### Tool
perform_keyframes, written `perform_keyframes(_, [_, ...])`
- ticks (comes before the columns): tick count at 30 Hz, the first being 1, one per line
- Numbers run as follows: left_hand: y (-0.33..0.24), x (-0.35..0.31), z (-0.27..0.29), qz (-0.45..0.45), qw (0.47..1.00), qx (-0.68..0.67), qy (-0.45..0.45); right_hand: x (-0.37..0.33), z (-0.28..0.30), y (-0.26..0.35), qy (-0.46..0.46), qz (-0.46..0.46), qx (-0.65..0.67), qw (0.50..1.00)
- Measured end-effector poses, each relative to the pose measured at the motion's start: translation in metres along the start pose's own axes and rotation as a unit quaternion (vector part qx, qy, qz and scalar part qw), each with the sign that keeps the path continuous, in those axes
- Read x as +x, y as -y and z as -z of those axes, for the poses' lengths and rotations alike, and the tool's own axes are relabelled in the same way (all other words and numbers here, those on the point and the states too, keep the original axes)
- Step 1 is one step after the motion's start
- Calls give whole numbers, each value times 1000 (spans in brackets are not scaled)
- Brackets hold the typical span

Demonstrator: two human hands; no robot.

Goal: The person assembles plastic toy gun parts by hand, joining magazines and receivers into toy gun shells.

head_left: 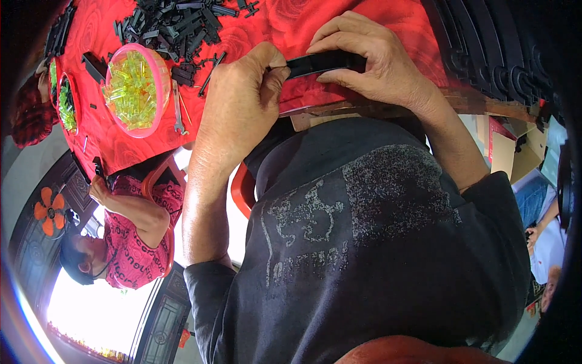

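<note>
Between my two hands, just over the near edge of the table, is a long black plastic-looking piece (327, 62). My left hand (242, 91) pinches its left end between thumb and bent fingers. At its other end, my right hand (370, 64) has its thumb below and its fingers curled over the top. The palms hide both ends of the piece, so its full shape does not show. To the left of my left hand, a thin black rod-like part (211, 74) and an open-end wrench (179, 110) lie on the red cloth (291, 27).
A pink-rimmed bowl (163, 91) holds yellow-green clear pieces. Beyond it spreads a heap of small black parts (176, 30). Long curved black strips (494, 54) are stacked at the right. A co-worker in a red patterned shirt (142, 224) sits at the left; open cardboard boxes (503, 145) stand lower right.
</note>
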State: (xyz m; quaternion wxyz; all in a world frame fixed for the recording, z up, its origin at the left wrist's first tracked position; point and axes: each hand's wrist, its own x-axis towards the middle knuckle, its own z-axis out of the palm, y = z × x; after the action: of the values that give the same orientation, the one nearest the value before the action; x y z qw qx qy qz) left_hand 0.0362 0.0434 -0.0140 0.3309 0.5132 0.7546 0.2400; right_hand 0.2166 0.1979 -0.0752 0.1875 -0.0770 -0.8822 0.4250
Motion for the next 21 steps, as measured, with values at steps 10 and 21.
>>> perform_keyframes(10, [1, 2, -5, -17, 1000, -11, -4, -1, 1, 0, -1, -1, 2, 1000])
perform_keyframes(21, [-2, 3, -10, -14, 999, 10, -29, -1, 3, -1, -3, 5, -5, 1000])
